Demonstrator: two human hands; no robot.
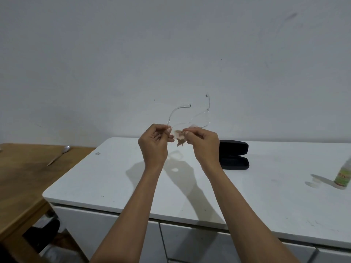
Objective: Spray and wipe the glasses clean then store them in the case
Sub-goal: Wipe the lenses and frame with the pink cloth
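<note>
Clear-framed glasses (pixel 190 118) are held up in the air above the white cabinet top (pixel 114 179), temples pointing away toward the wall. My left hand (pixel 154 143) pinches the frame at its left end. My right hand (pixel 204 143) presses a small brownish cloth (pixel 179 137) against a lens. An open black glasses case (pixel 234 154) lies on the cabinet top just behind and right of my right hand. The spray bottle (pixel 343 175) with a green label stands at the far right edge, its clear cap (pixel 313 182) lying beside it.
A wooden table (pixel 24 177) adjoins the cabinet on the left, with a spoon (pixel 58 155) on it. A small clear object (pixel 97 153) lies near the cabinet's back left corner. A plain wall rises behind. Drawer fronts run below the cabinet's front edge.
</note>
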